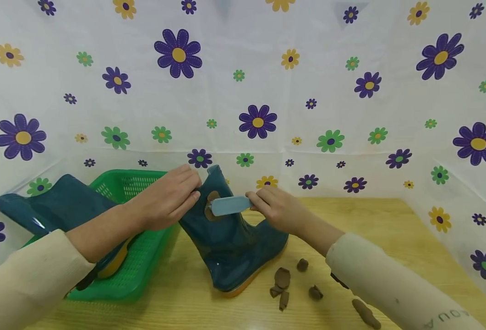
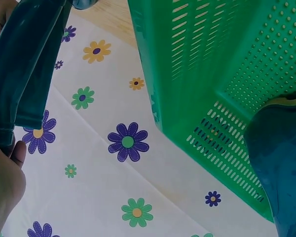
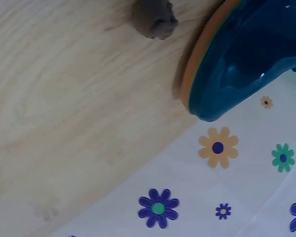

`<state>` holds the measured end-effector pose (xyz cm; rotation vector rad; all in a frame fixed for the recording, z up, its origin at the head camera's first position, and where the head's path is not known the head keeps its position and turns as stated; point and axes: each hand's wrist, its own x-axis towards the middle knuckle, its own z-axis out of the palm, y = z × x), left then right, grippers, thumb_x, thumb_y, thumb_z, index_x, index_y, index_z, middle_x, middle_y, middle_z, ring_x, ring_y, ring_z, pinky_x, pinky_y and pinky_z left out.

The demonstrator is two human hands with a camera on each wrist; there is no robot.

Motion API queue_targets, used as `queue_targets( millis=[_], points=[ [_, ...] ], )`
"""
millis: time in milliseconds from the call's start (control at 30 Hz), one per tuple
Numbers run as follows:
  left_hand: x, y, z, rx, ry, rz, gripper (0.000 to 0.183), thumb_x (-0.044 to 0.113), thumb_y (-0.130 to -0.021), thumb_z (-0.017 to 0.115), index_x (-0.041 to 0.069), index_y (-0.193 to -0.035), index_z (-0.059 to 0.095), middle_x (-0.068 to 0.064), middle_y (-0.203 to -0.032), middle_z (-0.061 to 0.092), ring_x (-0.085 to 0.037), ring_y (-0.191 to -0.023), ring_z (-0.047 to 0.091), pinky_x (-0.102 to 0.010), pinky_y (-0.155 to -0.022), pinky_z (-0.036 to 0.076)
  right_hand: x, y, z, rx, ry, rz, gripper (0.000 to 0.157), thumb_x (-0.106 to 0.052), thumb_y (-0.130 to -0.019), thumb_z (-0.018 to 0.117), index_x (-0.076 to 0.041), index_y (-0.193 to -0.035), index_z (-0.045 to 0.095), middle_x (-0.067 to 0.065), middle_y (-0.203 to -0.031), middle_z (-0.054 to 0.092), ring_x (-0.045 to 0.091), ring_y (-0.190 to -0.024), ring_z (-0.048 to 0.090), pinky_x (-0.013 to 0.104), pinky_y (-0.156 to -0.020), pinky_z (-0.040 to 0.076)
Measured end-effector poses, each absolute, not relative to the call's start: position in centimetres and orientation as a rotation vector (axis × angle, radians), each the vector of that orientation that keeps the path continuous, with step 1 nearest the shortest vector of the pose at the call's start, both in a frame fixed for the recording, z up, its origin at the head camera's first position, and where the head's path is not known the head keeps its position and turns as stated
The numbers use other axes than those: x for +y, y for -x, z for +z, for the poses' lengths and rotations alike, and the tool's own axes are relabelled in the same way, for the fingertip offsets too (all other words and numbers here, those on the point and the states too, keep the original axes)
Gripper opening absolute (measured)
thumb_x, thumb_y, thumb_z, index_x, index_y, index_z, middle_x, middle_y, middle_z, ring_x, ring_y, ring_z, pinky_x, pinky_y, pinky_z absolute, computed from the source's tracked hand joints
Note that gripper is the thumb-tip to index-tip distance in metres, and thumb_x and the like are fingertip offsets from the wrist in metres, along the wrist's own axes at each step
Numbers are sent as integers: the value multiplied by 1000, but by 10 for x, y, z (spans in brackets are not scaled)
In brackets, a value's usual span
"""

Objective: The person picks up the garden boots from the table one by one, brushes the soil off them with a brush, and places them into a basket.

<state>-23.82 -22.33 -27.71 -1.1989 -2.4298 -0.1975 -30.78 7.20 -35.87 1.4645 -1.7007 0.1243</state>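
A dark teal rubber boot (image 1: 230,247) with a tan sole stands tilted on the wooden table, its shaft leaning left. My left hand (image 1: 170,197) grips the rim of its shaft; the left wrist view shows the thumb against the shaft (image 2: 19,64). A brown clay-like patch (image 1: 214,217) sticks to the shaft's side. My right hand (image 1: 277,208) pinches one end of a light-blue flat tool (image 1: 231,205), whose other end meets the patch. In the right wrist view only the boot's toe (image 3: 246,54) shows, and the right hand is out of sight.
A green perforated basket (image 1: 144,279) stands at the left, with a second teal boot (image 1: 75,206) in it. Several brown lumps (image 1: 282,278) lie on the table in front of the boot. A flower-patterned white sheet (image 1: 226,96) hangs behind.
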Motion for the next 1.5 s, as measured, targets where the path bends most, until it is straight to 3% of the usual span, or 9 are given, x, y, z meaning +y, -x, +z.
queue_targets(
  millis=[267,400,500,733,967,1200,1367,1500],
  points=[
    [-224,237,-275,-2341,1188,-16,16,17,-99,47,6,-98,58,-6,-89,55,-24,-92,47,-42,-88,39,61,297,-355,-1670,-1467,195,35,-21,-105,49,5,-125,62,8,-96,64,17,-80,59,23,-74,53],
    [-224,236,-275,-2299,1186,57,27,23,-103,40,4,-100,60,-8,-92,57,-27,-95,48,-45,-93,37,64,301,-359,-1696,-1415,174,43,-24,-109,34,5,-120,64,9,-91,62,19,-75,58,26,-70,52],
    [-224,237,-276,-2312,1182,57,25,21,-103,41,4,-99,58,-9,-91,57,-28,-96,48,-45,-93,37,70,301,-363,-1675,-1443,222,47,-26,-109,30,6,-116,64,10,-89,61,19,-73,57,26,-68,52],
    [-223,238,-275,-2321,1180,15,16,16,-99,47,5,-98,58,-8,-91,56,-27,-96,48,-45,-92,38,64,296,-357,-1714,-1433,241,36,-22,-107,42,4,-121,61,9,-95,62,18,-78,57,25,-71,52],
    [-225,241,-278,-2332,1168,9,12,14,-97,49,5,-95,56,-7,-86,53,-26,-91,46,-43,-88,37,74,296,-367,-1790,-1412,277,41,-24,-109,31,4,-110,61,8,-86,56,18,-75,54,24,-67,49],
    [-223,240,-278,-2275,1182,-23,18,16,-100,42,6,-94,56,-6,-84,50,-25,-89,45,-43,-87,36,62,284,-365,-1850,-1321,363,40,-24,-108,38,7,-118,60,11,-95,59,20,-83,56,25,-75,53],
    [-221,242,-280,-2228,1211,-13,27,20,-103,36,5,-92,55,-6,-82,48,-25,-87,43,-42,-84,35,64,276,-378,-1975,-1364,401,36,-23,-107,40,4,-115,63,9,-93,62,16,-80,58,22,-72,53],
    [-221,243,-280,-2235,1200,-21,24,19,-102,37,6,-92,54,-6,-82,47,-25,-87,43,-42,-84,35,69,273,-384,-1999,-1334,546,43,-28,-108,35,4,-116,63,9,-92,62,15,-76,56,22,-66,50]
  ],
)
